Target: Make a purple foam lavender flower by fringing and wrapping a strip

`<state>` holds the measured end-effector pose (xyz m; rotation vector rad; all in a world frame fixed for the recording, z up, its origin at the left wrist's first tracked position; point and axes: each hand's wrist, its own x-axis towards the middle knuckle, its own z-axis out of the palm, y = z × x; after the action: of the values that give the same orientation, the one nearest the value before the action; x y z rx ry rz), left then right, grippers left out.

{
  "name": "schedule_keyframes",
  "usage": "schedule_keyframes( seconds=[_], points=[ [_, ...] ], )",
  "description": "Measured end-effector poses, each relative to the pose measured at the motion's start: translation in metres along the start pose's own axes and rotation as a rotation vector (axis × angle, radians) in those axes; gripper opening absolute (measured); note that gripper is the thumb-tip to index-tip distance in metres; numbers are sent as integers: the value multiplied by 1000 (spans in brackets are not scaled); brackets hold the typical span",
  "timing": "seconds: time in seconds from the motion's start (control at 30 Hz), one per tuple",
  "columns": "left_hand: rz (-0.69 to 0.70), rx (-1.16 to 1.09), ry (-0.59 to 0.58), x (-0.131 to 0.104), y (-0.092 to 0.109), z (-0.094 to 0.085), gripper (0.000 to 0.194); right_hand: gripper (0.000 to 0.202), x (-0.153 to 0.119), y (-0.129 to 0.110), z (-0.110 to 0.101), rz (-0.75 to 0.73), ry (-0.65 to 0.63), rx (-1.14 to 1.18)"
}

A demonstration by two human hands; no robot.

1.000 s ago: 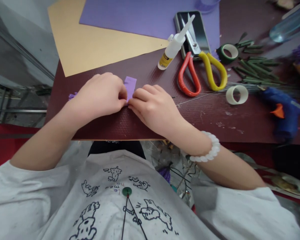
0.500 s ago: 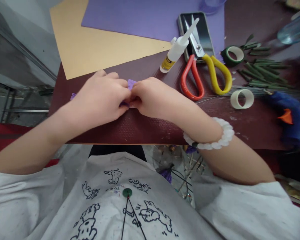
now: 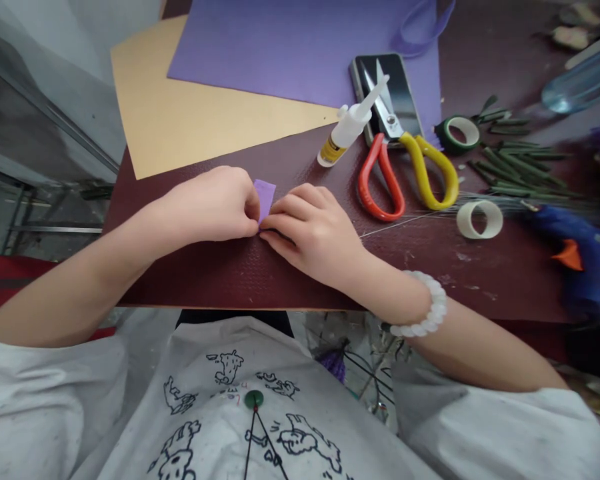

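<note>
A small purple paper piece (image 3: 265, 197) stands up between my two hands, above the dark red table. My left hand (image 3: 217, 203) is closed, its thumb and forefinger pinching the piece's left lower edge. From the other side, my right hand (image 3: 313, 230) pinches the lower right of the same piece, fingertips nearly touching those of my left. The fingers hide the bottom of the paper. Up and to the right of my right hand stands a white glue bottle (image 3: 341, 137) with a yellow label. Scissors (image 3: 391, 127) with red and yellow handles lie partly on a phone (image 3: 405, 93).
Purple sheet (image 3: 280, 47) and tan sheet (image 3: 195, 113) lie at the back. On the right are green tape (image 3: 459, 134), a white tape roll (image 3: 480, 220), green stems (image 3: 523, 167), thin wires, a blue glue gun (image 3: 575, 247) and a clear bottle (image 3: 580, 80). The table's front edge (image 3: 240, 307) is near my body.
The hands have shifted in their hold, and more of the purple piece shows between them. My right hand's fingers are more extended. The whole view has shifted, with the table lower in the picture.
</note>
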<state>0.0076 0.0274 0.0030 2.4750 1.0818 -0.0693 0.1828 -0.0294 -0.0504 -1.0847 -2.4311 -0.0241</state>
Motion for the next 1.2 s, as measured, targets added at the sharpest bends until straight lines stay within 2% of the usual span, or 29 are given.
schedule_keyframes(
  seconds=[0.07,0.17,0.33,0.47,0.57,0.73,0.93,1.1,1.2],
  points=[
    [-69,-9,-109,2,2,-4,19,27,1,-1,2,-3,-14,-16],
    [-70,59,-113,2,3,-9,22,27,5,-2,4,52,-50,43],
    [38,151,93,-9,3,-4,17,16,15,2,2,194,-101,265],
    [131,367,199,-17,8,9,19,11,19,5,0,310,-147,403],
    [192,451,248,-18,11,17,24,10,15,3,2,330,-108,410],
    [166,347,226,-16,5,17,23,18,3,-3,5,219,-11,208],
    [77,167,172,-12,-4,12,23,24,1,-5,2,11,12,-54],
    [29,106,135,-9,-6,12,23,19,2,-5,2,-159,78,-142],
    [28,116,143,-10,-5,11,23,24,5,-3,3,-175,55,-163]
  ],
)
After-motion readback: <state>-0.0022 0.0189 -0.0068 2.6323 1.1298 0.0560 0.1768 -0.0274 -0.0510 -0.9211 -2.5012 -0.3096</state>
